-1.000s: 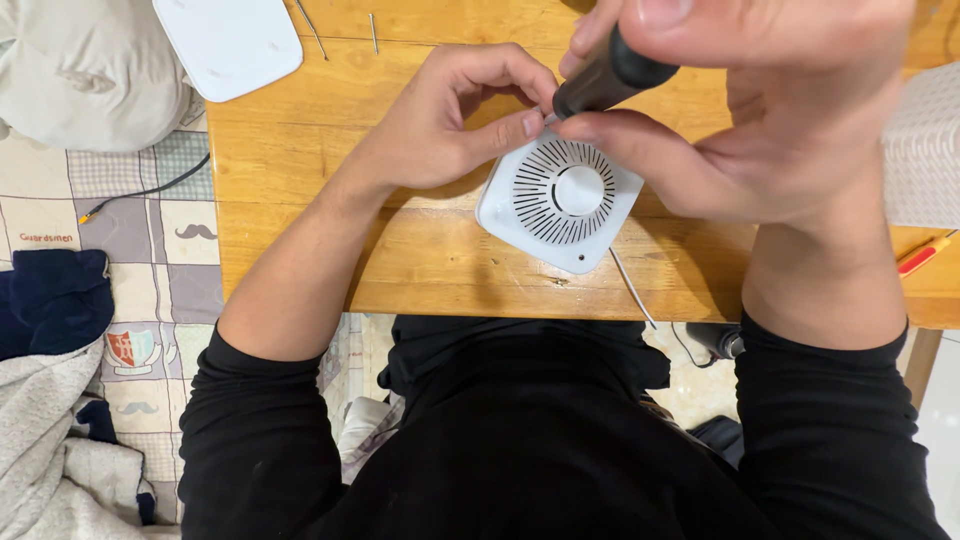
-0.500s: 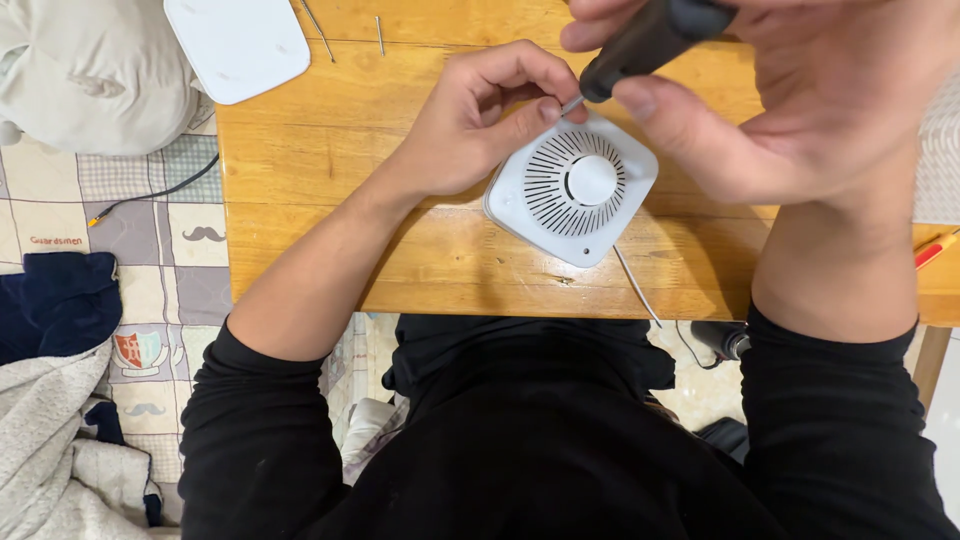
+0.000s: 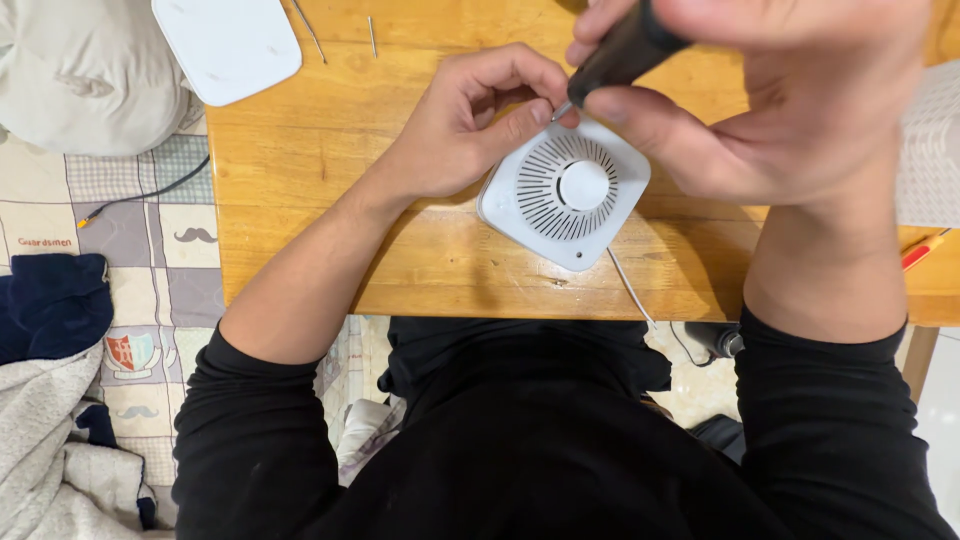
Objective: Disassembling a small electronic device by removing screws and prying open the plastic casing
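The left hand (image 3: 470, 125) pinched thumb and forefinger at the far left corner of the white vented unit (image 3: 565, 190), which lay near the surface's near edge. The right hand (image 3: 790, 95) gripped a dark screwdriver (image 3: 625, 50), its long axis slanting down-left toward that corner.

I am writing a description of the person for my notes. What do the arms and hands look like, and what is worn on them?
Both arms wear black long sleeves pushed up to about the elbow, so the forearms are bare. The left hand and right hand are bare too: no gloves, rings, watch or bracelets show.
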